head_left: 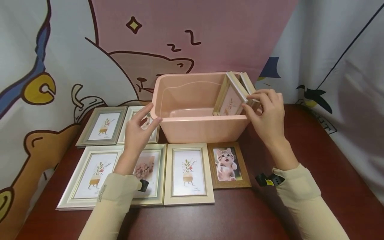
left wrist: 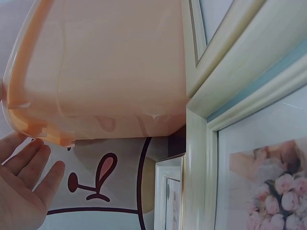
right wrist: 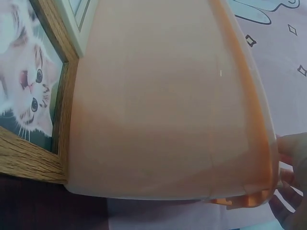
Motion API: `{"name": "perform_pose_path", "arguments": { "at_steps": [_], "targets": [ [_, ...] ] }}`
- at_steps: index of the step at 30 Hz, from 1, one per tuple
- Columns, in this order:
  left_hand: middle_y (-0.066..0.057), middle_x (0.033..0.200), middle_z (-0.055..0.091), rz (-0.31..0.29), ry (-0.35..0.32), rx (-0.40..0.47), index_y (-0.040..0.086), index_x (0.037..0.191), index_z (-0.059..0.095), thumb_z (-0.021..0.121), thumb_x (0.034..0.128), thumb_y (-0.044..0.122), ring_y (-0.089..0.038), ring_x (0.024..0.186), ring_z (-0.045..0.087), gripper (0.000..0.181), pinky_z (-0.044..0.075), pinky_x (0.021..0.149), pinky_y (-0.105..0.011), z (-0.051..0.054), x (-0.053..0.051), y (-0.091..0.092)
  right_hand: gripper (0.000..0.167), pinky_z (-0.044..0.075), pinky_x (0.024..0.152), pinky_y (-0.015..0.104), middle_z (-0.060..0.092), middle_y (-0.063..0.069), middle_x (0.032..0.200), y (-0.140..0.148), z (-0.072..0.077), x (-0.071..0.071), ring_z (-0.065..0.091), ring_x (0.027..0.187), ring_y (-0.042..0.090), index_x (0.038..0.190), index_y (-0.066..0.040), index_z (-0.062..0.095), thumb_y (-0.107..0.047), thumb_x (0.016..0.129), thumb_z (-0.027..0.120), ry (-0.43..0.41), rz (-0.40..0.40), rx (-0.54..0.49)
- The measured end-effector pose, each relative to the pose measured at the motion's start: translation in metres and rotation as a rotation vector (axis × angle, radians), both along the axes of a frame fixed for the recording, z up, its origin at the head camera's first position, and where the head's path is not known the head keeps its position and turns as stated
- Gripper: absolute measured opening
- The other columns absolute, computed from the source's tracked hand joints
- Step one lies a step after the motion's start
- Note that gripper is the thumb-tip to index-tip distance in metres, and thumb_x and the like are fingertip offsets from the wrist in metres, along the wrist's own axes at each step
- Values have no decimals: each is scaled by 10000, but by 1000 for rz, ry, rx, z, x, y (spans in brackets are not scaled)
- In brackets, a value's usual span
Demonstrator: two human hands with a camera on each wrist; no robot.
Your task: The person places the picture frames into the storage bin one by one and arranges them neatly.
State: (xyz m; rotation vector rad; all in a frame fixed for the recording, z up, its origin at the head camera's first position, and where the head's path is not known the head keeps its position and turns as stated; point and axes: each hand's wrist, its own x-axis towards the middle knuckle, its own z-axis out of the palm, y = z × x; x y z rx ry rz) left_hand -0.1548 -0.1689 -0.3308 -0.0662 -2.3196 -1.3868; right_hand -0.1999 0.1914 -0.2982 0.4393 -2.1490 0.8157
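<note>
Thumb and fingers of my right hand (head_left: 269,115) pinch the upper near corner of a pale wood-and-silver rectangular picture frame (head_left: 230,100) with a plant print. It leans inside a pink plastic rectangular tub (head_left: 204,130), at the right end.

Only the head view gets the tub's inside, plus a second pale narrow-edged frame (head_left: 247,83) just right of the first. Wrist views: outer wall mostly. Left wrist view has the printed cartoon mouth and pink tongue (left wrist: 106,167) whole; the tub partly covers them in the head view. Right wrist view gives close wood grain on a brown frame with a kitten photo (right wrist: 36,96).

Surface: glossy dark red-brown table (head_left: 228,213). Lying face up beside the brown one: grey plant-print frame (head_left: 103,126), white frame (head_left: 154,136) partly behind my left hand (head_left: 135,136), large white plant-print frame (head_left: 96,175), silver-gold frame with a pink bouquet photo (head_left: 150,170), cream plant-print frame (head_left: 189,175). White-and-pink cartoon cloth (head_left: 222,36) hangs behind.

Left fingers and thumb: spread, fairly straight, touching the tub rim at its front left corner. Right: curled, frame edge between thumb and fingertips; right wrist view crops that hand.
</note>
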Motion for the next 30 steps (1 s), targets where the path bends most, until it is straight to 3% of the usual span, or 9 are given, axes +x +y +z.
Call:
{"name": "perform_pose_path", "arguments": {
  "at_steps": [5, 8, 12, 15, 18, 24, 27, 30],
  "targets": [
    [-2, 1495, 537, -6, -1, 2, 156, 1416, 567, 755, 894, 265, -193, 1403, 480, 565, 485, 1120, -410, 0, 0, -1, 325, 325, 849, 286, 639, 215, 1144, 7, -2, 7, 519, 994, 358, 1099, 11, 704, -89, 812, 820, 1, 2, -105],
    [-5, 1496, 535, -9, -2, -5, 157, 1418, 566, 754, 895, 272, -201, 1398, 487, 567, 487, 1117, -416, -1, 0, 0, 336, 359, 849, 176, 637, 208, 1093, 14, -5, 12, 563, 947, 191, 1118, 35, 675, -69, 824, 802, -12, -10, -182],
    [-18, 1497, 535, -9, 3, -13, 150, 1419, 564, 754, 896, 269, -211, 1397, 490, 569, 491, 1112, -426, -1, 1, 0, 329, 417, 722, 97, 629, -65, 983, 23, -9, 20, 538, 869, -59, 1126, 56, 630, -112, 873, 756, -91, -38, -271],
    [-25, 1497, 536, -7, 11, -19, 142, 1418, 564, 754, 895, 255, -213, 1401, 483, 568, 491, 1111, -430, -1, 0, 0, 311, 419, 667, 93, 549, -274, 926, 29, -13, 24, 540, 799, -97, 1097, 46, 608, -155, 895, 731, -168, -69, -297],
    [-26, 1495, 538, -2, 16, -27, 139, 1417, 565, 756, 894, 251, -211, 1403, 481, 568, 492, 1111, -427, -1, -1, -1, 292, 398, 642, 82, 521, -313, 848, 35, -19, 27, 512, 745, -97, 1074, 25, 604, -188, 908, 717, -255, -105, -274],
    [-31, 1486, 547, -2, 16, -31, 134, 1415, 568, 756, 893, 256, -215, 1391, 496, 568, 497, 1105, -422, 0, -2, 0, 278, 377, 612, 120, 538, -252, 788, 46, -34, 30, 492, 715, -59, 1088, -47, 627, -275, 936, 675, -456, -131, -218],
    [-31, 1485, 548, -1, 16, -29, 132, 1413, 569, 757, 893, 254, -217, 1390, 497, 567, 498, 1105, -421, 0, -1, -1, 303, 389, 594, 151, 653, -86, 879, 49, -41, 28, 503, 710, -22, 1117, -63, 642, -317, 953, 650, -558, -99, -130],
    [-25, 1486, 547, 4, 13, -25, 135, 1413, 570, 757, 892, 255, -211, 1392, 493, 566, 499, 1104, -416, -1, -1, -1, 372, 442, 582, 167, 698, 145, 1062, 52, -49, 24, 563, 722, 34, 1178, -45, 640, -353, 969, 624, -689, -15, -14]
  ]
}}
